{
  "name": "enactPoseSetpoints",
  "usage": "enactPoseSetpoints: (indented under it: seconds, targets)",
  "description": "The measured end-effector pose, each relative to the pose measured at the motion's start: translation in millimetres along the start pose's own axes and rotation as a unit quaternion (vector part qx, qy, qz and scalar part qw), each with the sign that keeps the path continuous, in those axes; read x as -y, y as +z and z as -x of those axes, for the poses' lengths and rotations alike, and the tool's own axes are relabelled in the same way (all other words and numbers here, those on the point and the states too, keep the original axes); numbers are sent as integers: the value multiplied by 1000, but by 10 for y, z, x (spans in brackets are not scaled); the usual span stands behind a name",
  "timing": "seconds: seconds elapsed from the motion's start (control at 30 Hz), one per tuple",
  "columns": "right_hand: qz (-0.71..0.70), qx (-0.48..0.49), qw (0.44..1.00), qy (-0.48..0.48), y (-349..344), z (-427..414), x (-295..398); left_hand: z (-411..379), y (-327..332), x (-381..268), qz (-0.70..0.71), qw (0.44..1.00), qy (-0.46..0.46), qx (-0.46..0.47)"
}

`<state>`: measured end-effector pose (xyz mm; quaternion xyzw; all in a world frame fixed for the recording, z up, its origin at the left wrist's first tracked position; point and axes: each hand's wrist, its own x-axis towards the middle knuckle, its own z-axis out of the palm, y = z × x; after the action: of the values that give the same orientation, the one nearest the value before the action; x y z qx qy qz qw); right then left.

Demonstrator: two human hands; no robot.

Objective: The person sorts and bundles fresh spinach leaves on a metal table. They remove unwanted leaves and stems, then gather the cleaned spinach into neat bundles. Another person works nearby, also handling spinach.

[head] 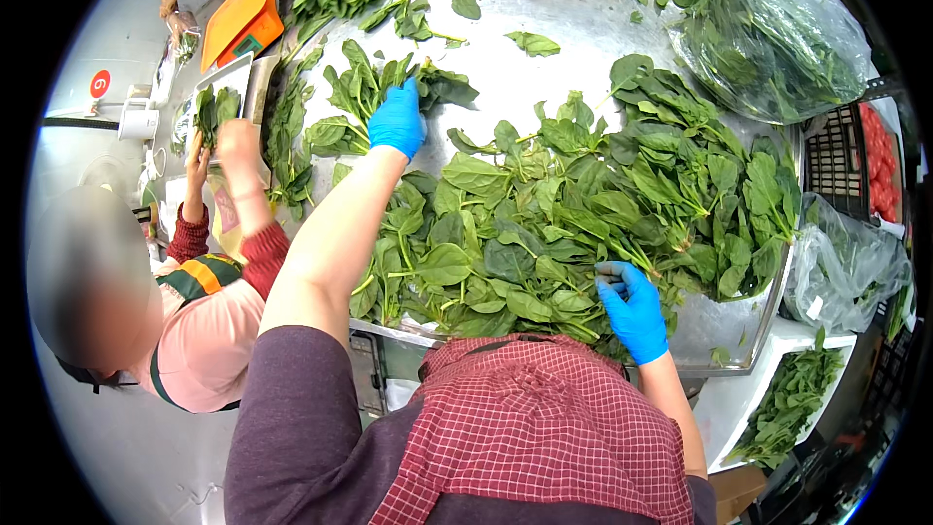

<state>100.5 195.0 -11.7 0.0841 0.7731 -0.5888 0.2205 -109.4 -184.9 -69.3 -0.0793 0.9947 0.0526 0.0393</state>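
Note:
Both my hands wear blue gloves over a metal table [539,76] spread with spinach. My left hand [399,120] reaches across to a smaller group of spinach bunches [357,87] and touches it; its fingers are partly hidden, so I cannot tell whether they grip a stem. My right hand [633,310] is at the near edge of a large heap of leafy spinach [510,248], fingers curled and somewhat apart, by some stems, with nothing clearly held. A few loose leaves, one of them a single spinach leaf [533,44], lie beyond the heap.
At the left, a co-worker [204,335] holds spinach beside an orange scale [240,14]. Other people's hands show at the top. A clear plastic bag of greens [780,44], a black crate [837,160], another plastic bag [838,262] and a white foam box [729,415] stand at the right.

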Motion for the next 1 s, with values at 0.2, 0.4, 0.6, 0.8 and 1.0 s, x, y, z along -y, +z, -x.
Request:
enactPoseSetpoints:
  seconds: [0.2,0.4,0.6,0.8,1.0]
  targets:
    - [-14,-2,1000,5,5,0,-7,-246,-552,-45,260,960,-33,103]
    - [-32,10,999,5,-15,1,3,-491,-1550,-95,224,898,7,378]
    - [-43,8,999,-9,-29,14,52,-1000,-1311,21,-220,961,107,130]
    - [-109,-195,973,-48,-316,76,-151,31,-612,-1132,353,908,203,103]
    - [-153,-315,936,-44,-838,-167,-216,1082,-428,-1885,395,862,284,140]
